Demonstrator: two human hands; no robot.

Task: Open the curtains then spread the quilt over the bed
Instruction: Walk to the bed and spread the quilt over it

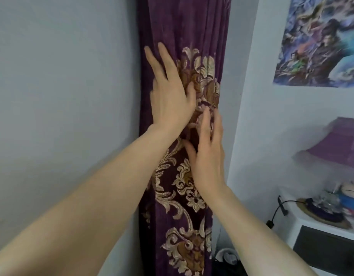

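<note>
A dark purple curtain (184,26) with cream and gold floral embroidery hangs bunched into a narrow column between two pale walls. My left hand (170,92) lies flat against its upper embroidered part, fingers straight and pointing up. Just below and to the right, my right hand (208,156) presses on the curtain with straight fingers. Neither hand grips the fabric. No quilt or bed is in view.
A colourful poster (319,40) hangs on the right wall. Below it a purple lampshade (339,144) stands over a white cabinet (303,228) that carries small objects and a black cable. A bare grey wall (62,96) fills the left side.
</note>
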